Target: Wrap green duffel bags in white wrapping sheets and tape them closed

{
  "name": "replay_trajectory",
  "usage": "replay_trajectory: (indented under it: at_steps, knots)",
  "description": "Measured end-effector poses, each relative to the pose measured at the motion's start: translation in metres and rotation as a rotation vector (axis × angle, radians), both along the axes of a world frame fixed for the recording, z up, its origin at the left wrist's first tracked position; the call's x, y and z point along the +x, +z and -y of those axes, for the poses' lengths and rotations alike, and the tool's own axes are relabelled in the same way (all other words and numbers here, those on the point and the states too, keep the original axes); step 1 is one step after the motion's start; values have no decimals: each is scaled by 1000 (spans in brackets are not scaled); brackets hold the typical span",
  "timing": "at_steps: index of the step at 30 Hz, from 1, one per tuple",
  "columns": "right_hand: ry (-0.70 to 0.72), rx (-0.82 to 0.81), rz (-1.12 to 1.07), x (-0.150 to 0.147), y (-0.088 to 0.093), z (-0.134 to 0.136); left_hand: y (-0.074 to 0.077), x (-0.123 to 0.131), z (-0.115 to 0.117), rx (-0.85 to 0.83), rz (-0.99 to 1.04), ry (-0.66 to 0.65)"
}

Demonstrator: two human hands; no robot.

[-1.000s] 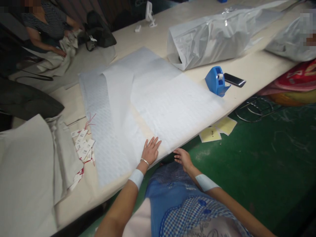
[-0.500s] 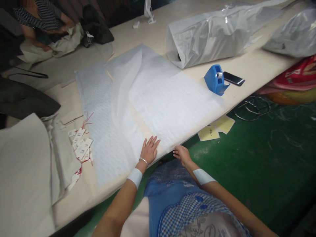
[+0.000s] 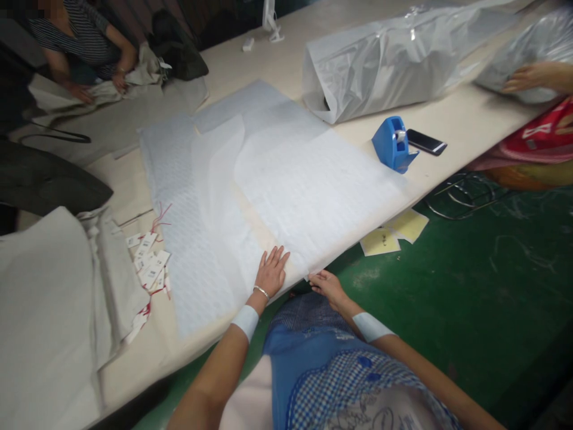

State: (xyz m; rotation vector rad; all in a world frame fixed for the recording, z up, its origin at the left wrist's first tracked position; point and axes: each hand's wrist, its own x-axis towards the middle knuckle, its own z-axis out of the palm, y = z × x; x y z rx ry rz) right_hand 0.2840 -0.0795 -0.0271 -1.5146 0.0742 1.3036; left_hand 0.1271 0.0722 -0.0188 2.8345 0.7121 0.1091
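My left hand (image 3: 271,273) lies flat near the table's front edge, fingers spread over the strip between two stacks of thin translucent white sheets. At the edge, my right hand (image 3: 327,285) pinches the near corner of the right stack of sheets (image 3: 308,185) between thumb and fingers. The left stack of sheets (image 3: 201,263) has a faint patterned surface and spreads toward the far left. One loose sheet (image 3: 219,161) lies curved over the gap between both stacks.
A blue tape dispenser (image 3: 393,146) and a phone (image 3: 426,142) sit to the right, with a grey plastic bag (image 3: 380,71) behind them. Paper tags (image 3: 150,266) and folded fabric (image 3: 40,316) lie left. Another person's hand (image 3: 537,77) touches a bag at far right; a co-worker (image 3: 85,48) handles fabric.
The raised loose sheet has settled flatter. My right hand has shifted slightly left along the edge. Another person's hand has come into view at the far right.
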Motion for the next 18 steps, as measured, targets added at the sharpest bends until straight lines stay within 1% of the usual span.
replay_trajectory:
  at_steps: [6, 11, 18]
  knots:
    - [0, 9, 14, -2, -5, 0, 0, -1, 4, -17, 4, 18]
    - [25, 59, -22, -2, -4, 3, -1, -4, 12, 1, 46, 57]
    - [139, 85, -168, -11, 3, 7, -2, -10, 22, -1, 72, 91]
